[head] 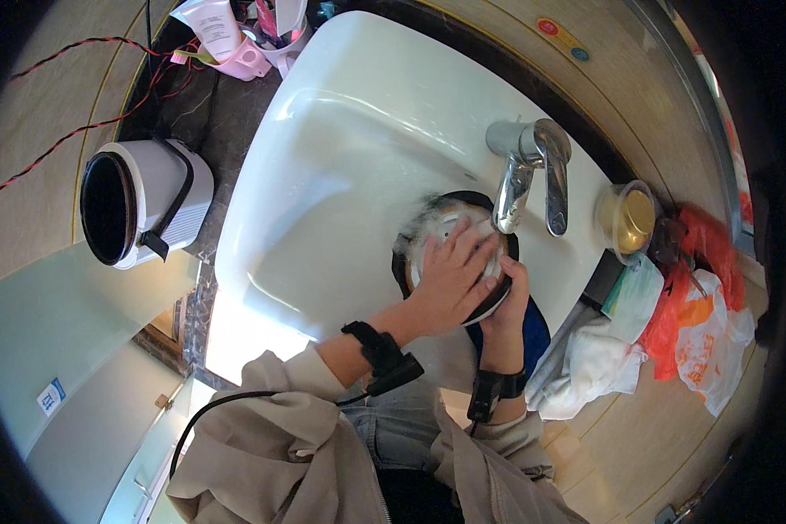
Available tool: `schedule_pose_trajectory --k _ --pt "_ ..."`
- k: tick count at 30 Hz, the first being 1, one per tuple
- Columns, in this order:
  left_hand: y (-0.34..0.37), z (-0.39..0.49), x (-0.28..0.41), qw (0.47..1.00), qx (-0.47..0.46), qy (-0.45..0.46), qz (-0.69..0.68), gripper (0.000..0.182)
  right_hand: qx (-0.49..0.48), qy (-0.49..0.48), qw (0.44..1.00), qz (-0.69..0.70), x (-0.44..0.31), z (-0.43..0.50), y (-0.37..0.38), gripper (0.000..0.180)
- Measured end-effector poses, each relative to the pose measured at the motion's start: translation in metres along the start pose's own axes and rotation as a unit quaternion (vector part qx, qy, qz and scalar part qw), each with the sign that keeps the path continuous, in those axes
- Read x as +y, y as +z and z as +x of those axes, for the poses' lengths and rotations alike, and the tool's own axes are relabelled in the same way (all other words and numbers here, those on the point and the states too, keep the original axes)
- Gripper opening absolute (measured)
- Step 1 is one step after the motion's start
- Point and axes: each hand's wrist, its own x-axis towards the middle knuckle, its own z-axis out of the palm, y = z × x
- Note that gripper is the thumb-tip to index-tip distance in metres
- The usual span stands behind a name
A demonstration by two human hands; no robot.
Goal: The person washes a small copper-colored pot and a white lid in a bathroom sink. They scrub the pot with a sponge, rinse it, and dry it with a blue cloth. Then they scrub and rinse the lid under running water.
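In the sink [314,255], under the chrome faucet [514,196], a round object [419,259] is tilted, with a pale face, a brownish ring and a dark outer edge. My left hand [455,268] lies across its face, fingers spread. Something whitish shows by those fingertips; whether it is water or a cloth I cannot tell. My right hand [507,295] grips the near right edge, thumb on top. Water splashes off the far left side. Dark blue material [536,334] shows behind my right wrist; whether it joins the round object is unclear.
A white canister [177,196] with a black handle lies left of the sink. Pink cups [245,60] with a tube stand at the back left. Right of the sink are a plastic tub [629,219], white cloth [583,373] and plastic bags [707,340]. A black cable [216,399] trails from my left wrist.
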Motion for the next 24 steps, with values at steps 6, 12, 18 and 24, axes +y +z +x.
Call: schedule_pose_trajectory --k 6,12,18,24 --pt "-0.014 -0.024 0.012 0.985 -0.117 0.047 -0.118 0.060 0.031 -0.005 0.999 -0.026 -0.001 -0.002 -0.006 0.030" --pt "-0.039 -0.046 0.001 0.981 -0.171 0.081 -0.051 0.065 -0.005 0.007 0.998 0.061 0.013 -0.003 -0.007 0.048" --pt "-0.044 -0.056 -0.002 0.986 -0.166 0.017 -0.022 0.072 0.012 -0.054 0.998 0.023 0.021 -0.010 -0.006 0.060" --pt "-0.026 -0.048 -0.001 0.997 -0.073 -0.021 -0.024 0.073 -0.005 -0.074 0.997 0.016 0.011 -0.007 -0.013 0.063"
